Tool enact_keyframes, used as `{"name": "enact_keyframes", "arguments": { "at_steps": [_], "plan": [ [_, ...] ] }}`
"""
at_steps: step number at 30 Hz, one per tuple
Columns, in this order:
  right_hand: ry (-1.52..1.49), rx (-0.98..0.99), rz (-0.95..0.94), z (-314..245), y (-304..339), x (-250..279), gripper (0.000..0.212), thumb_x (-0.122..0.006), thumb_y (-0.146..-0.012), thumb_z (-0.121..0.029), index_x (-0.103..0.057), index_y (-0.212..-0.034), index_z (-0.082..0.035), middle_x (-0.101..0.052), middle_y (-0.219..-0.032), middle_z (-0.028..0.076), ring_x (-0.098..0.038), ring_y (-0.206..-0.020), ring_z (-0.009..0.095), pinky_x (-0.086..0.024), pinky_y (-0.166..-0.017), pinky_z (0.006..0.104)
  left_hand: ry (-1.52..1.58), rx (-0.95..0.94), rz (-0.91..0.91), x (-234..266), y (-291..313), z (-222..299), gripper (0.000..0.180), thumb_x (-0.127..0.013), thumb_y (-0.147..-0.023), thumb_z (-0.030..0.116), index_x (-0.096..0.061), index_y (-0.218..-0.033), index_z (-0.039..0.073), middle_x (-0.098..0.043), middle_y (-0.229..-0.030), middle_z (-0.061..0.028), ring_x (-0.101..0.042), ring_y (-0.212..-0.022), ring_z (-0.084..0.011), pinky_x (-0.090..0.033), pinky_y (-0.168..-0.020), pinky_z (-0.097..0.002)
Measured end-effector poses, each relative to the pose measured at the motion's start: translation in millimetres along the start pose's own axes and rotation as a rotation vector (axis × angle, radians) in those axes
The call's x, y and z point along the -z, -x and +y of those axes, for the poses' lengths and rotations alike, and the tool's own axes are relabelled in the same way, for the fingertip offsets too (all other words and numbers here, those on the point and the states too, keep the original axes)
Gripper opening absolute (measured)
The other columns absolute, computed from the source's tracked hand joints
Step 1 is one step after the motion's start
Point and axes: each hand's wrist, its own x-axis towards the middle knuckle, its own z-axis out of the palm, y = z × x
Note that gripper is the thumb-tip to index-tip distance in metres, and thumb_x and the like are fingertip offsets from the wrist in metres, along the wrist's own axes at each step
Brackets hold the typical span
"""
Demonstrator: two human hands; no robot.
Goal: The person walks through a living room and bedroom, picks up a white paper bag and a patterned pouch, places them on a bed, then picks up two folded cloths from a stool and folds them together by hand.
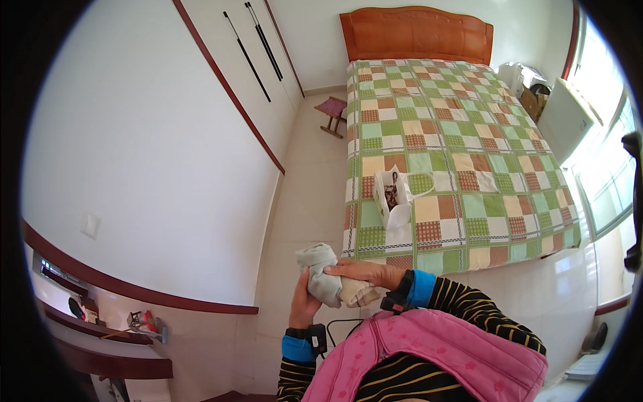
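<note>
A rolled pale grey-green cloth (pixel 321 285) is held in front of my body, just short of the bed's near edge. My left hand (pixel 305 303) is closed on its left side, with the thumb up along the roll. From the right, my right hand (pixel 362 270) grips it with the thumb on its upper face. A beige piece of fabric (pixel 358 293) hangs under the right hand; whether it is part of the same cloth I cannot tell. Most of my fingers are hidden behind the fabric.
Ahead stands a bed (pixel 469 221) with a green and brown checked cover. On it is an open white bag (pixel 396 216) with brown patterned contents. A folding stool (pixel 331 115) stands beside the bed. A white wall (pixel 167 181) runs along the left, and shelves (pixel 100 328) are at lower left.
</note>
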Motion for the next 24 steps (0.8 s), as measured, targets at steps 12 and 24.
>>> {"name": "enact_keyframes", "arguments": {
  "at_steps": [12,24],
  "plan": [
    [0.130,0.154,0.168,6.0,7.5,54.7,0.041,-0.050,-0.097,-0.036,-0.062,-0.114,-0.001,-0.068,-0.099,0.006,-0.062,-0.074,0.009,-0.052,-0.064,0.0240,0.169,-0.091,0.223,13.4,0.0,20.0,0.059,-0.052,-0.094,0.045,-0.040,-0.136,0.007,-0.050,-0.132,-0.0100,-0.050,-0.120,-0.0259,-0.042,-0.102,-0.0434],
    [0.241,0.409,0.343,-25.5,41.7,62.0,0.039,-0.044,-0.099,-0.029,-0.053,-0.122,0.000,-0.065,-0.105,0.010,-0.061,-0.094,0.016,-0.049,-0.083,0.0278,0.336,-0.045,0.134,18.1,-12.1,8.1,0.050,-0.058,-0.090,0.012,-0.039,-0.135,0.001,-0.051,-0.132,-0.0134,-0.050,-0.120,-0.0265,-0.041,-0.102,-0.0413]
  ]
}}
